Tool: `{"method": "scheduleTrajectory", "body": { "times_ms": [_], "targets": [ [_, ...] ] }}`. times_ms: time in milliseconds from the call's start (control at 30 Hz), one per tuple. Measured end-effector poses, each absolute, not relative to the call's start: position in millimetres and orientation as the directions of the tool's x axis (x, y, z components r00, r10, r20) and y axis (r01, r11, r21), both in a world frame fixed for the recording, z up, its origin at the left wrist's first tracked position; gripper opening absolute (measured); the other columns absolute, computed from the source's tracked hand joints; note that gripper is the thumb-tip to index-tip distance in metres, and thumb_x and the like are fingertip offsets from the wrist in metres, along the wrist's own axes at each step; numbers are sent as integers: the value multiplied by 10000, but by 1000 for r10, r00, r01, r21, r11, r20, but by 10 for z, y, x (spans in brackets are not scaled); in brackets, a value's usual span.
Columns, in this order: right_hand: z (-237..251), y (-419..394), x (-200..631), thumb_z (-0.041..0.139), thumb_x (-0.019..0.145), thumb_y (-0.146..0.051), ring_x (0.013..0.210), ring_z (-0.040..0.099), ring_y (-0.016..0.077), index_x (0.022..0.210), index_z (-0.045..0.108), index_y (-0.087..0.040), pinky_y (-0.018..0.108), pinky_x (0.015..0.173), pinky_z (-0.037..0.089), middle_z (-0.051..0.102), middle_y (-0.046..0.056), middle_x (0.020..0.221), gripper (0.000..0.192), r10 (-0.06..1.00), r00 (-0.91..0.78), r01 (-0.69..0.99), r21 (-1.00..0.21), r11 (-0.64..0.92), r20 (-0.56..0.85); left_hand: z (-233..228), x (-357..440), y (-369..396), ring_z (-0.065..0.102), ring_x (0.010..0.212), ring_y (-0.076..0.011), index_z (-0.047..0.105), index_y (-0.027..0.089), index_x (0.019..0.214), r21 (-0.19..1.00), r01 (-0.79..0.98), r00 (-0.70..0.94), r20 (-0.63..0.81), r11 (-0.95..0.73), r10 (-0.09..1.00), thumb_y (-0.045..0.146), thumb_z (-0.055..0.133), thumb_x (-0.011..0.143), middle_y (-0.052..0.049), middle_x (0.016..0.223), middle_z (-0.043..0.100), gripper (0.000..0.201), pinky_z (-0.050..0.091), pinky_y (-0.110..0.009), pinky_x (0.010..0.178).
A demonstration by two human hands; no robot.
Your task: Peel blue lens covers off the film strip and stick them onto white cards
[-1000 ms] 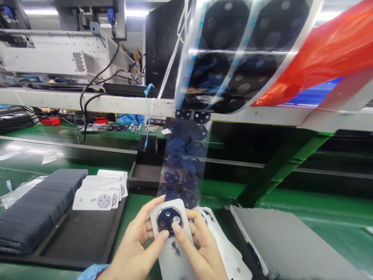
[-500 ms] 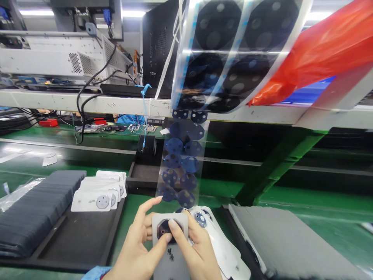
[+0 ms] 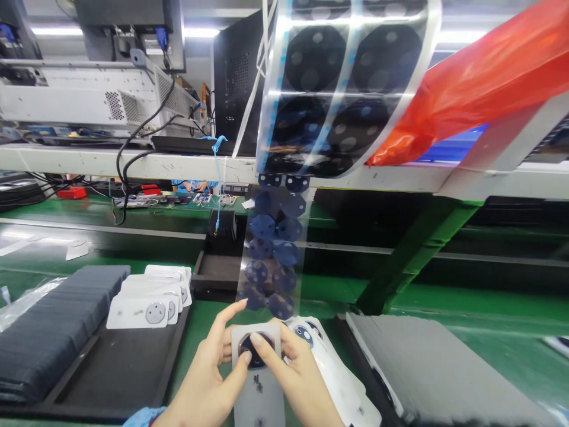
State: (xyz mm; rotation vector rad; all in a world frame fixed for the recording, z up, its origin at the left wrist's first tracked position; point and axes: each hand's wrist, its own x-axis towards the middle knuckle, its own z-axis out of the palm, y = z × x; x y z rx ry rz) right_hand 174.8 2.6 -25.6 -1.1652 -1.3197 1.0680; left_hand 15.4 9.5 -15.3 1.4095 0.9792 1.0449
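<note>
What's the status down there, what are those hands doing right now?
Left hand and right hand both grip the white panel. Thumbs press its dark round sticker. Sticker strip hangs just behind, not touching.

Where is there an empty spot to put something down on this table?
The black tray is bare in front of the white cards. The grey sheet on the right is bare too. It is crowded around the hands, with the white panel and the pile beside it.
</note>
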Motion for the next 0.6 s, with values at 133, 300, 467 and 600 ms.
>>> {"method": "scheduleTrajectory", "body": {
  "times_ms": [133,300,467,600],
  "targets": [
    [-157,37,1850,570,953,-579,756,624,182,877,685,-193,285,758,515,673,11,806,410,990,-100,-9,-995,98,98,-71,45,114,729,1063,-240,323,291,1562,994,44,384,79,-103,920,252,655,923,-77,1216,768,721,530,-351,995],
    [47,60,2392,685,863,-603,622,659,191,895,656,-209,284,581,533,714,13,728,396,1000,-8,-56,-998,16,17,64,-438,372,698,1181,-275,344,383,1564,827,503,450,-5,-249,893,269,664,914,-60,1386,696,733,498,-389,1048],
    [-115,265,3064,580,898,-651,739,721,230,929,652,-207,306,622,546,755,33,810,450,993,-61,322,-944,-80,-105,-121,-979,991,643,1219,-398,536,-4,1374,142,990,10,-150,11,989,107,662,859,-283,1326,655,542,488,-488,1023],
    [-465,597,3226,704,867,-522,766,735,232,810,673,-165,306,670,565,756,35,791,363,964,-86,519,-837,-174,-253,-418,-1232,1341,654,1152,-295,644,141,1223,-67,982,-187,-190,177,964,248,711,922,-121,1296,663,326,542,-506,967]
  ]
}}
